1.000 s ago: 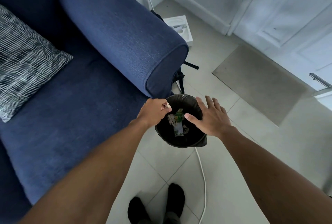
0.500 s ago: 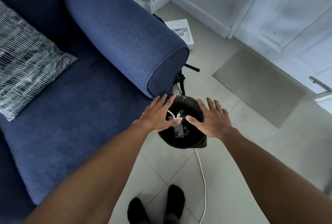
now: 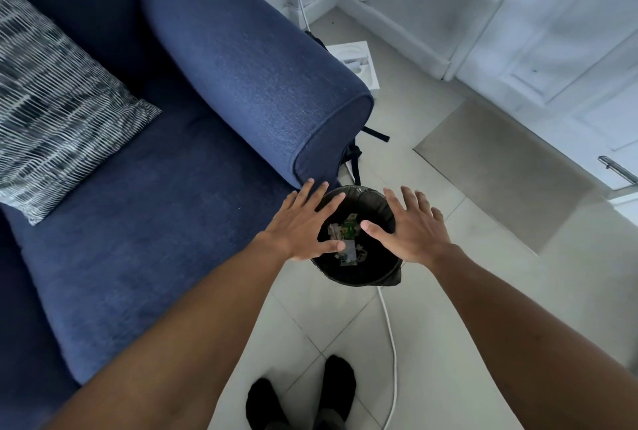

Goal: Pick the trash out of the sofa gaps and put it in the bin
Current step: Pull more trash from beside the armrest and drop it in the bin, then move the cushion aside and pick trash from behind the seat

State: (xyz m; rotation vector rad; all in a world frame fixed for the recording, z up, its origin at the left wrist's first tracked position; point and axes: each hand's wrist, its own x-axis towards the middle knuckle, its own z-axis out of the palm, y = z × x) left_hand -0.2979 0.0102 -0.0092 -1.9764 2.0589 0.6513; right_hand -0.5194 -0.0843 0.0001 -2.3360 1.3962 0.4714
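A small black bin (image 3: pixel 359 274) lined with a dark bag stands on the tiled floor at the foot of the blue sofa's armrest (image 3: pixel 262 84). Scraps of paper and green wrapper trash (image 3: pixel 347 240) lie at its bottom. My left hand (image 3: pixel 307 222) hovers over the bin's left rim, palm down, fingers spread, holding nothing. My right hand (image 3: pixel 411 226) hovers over the right rim, also flat and open. The gap between the seat cushion (image 3: pixel 138 240) and the armrest runs up to the left; no trash shows in it.
A striped grey cushion (image 3: pixel 51 98) lies on the seat at the left. A white cable (image 3: pixel 390 333) runs across the tiles by the bin. A black bag strap (image 3: pixel 355 153), a white box (image 3: pixel 359 60), a beige mat (image 3: pixel 500 171) and white doors are beyond. My socked feet (image 3: pixel 300 398) are below.
My left hand, closed on a small white scrap a second ago, has spread its fingers and the scrap has dropped into the bin. Both hands now hover flat over it.
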